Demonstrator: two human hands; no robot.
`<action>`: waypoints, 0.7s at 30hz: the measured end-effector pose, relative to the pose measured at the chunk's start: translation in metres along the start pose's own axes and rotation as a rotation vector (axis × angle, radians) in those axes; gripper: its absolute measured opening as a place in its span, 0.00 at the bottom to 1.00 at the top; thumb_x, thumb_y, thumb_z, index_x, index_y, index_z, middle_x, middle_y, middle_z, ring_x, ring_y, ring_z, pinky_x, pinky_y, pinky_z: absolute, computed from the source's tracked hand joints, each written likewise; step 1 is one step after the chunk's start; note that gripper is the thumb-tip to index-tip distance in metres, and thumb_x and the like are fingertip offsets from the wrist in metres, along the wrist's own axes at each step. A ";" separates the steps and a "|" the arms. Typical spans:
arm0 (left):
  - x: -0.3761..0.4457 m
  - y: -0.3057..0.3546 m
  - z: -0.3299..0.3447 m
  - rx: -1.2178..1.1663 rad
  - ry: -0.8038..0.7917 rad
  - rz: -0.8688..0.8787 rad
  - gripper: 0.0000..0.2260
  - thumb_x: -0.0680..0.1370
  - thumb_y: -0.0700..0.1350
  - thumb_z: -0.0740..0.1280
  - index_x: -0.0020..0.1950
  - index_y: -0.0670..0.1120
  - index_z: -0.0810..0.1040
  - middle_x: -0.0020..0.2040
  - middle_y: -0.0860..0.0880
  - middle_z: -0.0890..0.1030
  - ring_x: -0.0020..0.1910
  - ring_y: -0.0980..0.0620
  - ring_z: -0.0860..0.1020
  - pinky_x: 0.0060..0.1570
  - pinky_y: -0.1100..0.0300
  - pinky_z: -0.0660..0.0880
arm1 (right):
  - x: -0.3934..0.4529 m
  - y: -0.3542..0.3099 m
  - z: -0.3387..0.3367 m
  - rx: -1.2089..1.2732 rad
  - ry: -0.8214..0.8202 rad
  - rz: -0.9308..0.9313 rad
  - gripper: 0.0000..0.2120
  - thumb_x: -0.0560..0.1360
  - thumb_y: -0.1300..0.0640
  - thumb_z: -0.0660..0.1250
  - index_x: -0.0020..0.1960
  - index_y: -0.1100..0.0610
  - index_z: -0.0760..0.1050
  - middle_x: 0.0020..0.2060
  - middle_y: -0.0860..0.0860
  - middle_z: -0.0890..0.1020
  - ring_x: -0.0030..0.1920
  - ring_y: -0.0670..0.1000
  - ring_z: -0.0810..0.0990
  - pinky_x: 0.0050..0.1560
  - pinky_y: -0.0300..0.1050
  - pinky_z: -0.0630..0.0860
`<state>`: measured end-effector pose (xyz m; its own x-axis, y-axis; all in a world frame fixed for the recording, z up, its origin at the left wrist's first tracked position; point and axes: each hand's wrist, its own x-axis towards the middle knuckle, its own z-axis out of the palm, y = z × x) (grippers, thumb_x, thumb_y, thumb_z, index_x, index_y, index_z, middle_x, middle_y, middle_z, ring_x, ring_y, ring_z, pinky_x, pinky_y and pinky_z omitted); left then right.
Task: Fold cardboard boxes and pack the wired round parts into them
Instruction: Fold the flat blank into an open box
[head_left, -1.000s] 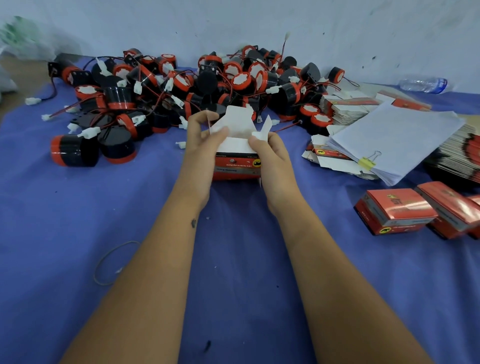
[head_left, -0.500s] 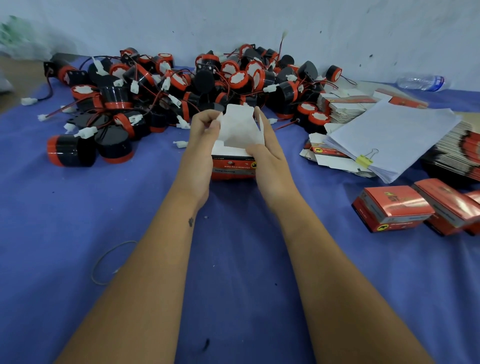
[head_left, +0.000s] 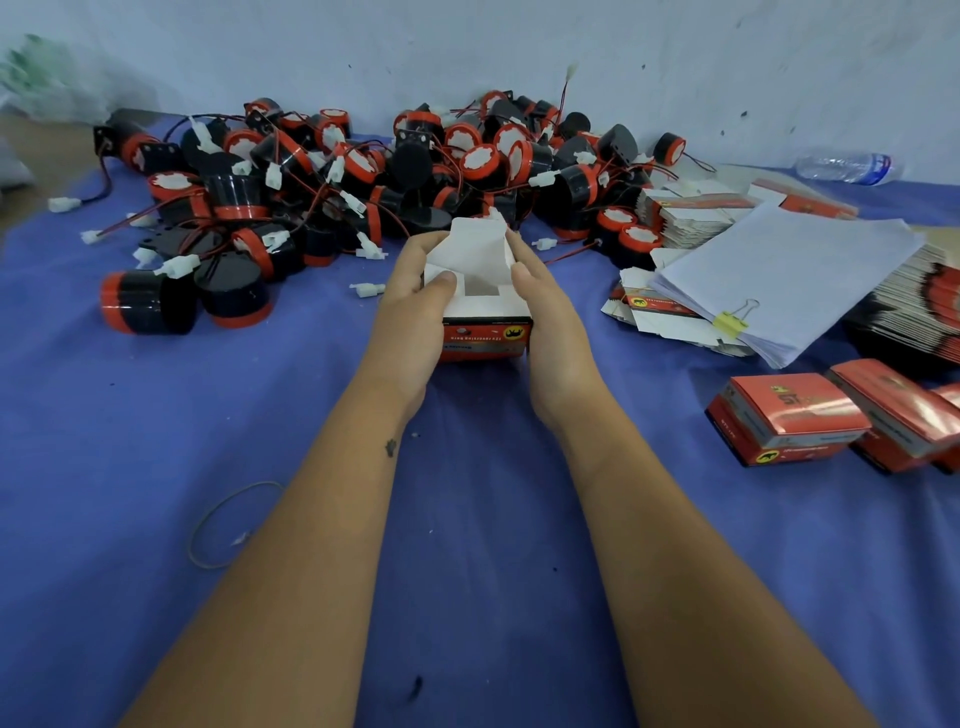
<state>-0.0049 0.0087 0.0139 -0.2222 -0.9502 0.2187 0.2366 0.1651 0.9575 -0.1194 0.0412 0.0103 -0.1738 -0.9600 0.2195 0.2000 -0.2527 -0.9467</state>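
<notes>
On the far left of the blue cloth, a heap of wired round parts runs along the wall, black drums with red bands and white plugs on red and black leads, all unpacked. Nearer the camera lies a thin loop, perhaps a rubber band.

At the centre, the left hand grasps the left side of a red printed box, its thumb pressed over a white side flap. The box stands on the cloth with its top open: white flaps are up and the hollow looks empty, though part of it is hidden. The right hand cups the right wall, fingers straight along the upright flap rather than curled round it. My reading is that this carton is still being formed, and no part has gone in yet.

To the right sit flat unfolded cartons, a clipped stack of white sheets with a yellow binder clip, and more flat stock at the edge. Closest on the right, a few closed red boxes lie together; whether they are filled cannot be told. A plastic bottle lies by the wall. Judging by the size of the heap, most of the work remains.
</notes>
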 end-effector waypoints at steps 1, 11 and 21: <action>0.000 0.000 0.000 0.001 -0.001 0.003 0.19 0.82 0.39 0.58 0.53 0.64 0.76 0.49 0.61 0.83 0.49 0.59 0.80 0.41 0.64 0.77 | 0.000 0.000 0.001 -0.002 0.009 0.003 0.18 0.78 0.54 0.57 0.66 0.45 0.71 0.67 0.47 0.75 0.67 0.47 0.74 0.69 0.48 0.70; 0.001 0.000 0.001 -0.032 0.002 0.042 0.19 0.82 0.37 0.57 0.55 0.64 0.74 0.59 0.51 0.80 0.50 0.56 0.80 0.41 0.63 0.77 | 0.001 -0.003 -0.002 -0.055 0.014 -0.020 0.22 0.82 0.64 0.53 0.74 0.56 0.65 0.72 0.54 0.69 0.72 0.55 0.67 0.72 0.61 0.63; 0.000 -0.001 0.001 -0.041 0.020 0.023 0.21 0.81 0.36 0.57 0.50 0.64 0.77 0.53 0.56 0.81 0.47 0.55 0.81 0.42 0.60 0.78 | -0.004 -0.005 0.004 -0.082 0.044 0.004 0.24 0.76 0.68 0.54 0.59 0.43 0.73 0.56 0.47 0.80 0.54 0.49 0.78 0.55 0.50 0.76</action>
<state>-0.0063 0.0094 0.0134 -0.1973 -0.9514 0.2365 0.2799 0.1765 0.9437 -0.1160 0.0453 0.0147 -0.2158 -0.9543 0.2068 0.1216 -0.2364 -0.9640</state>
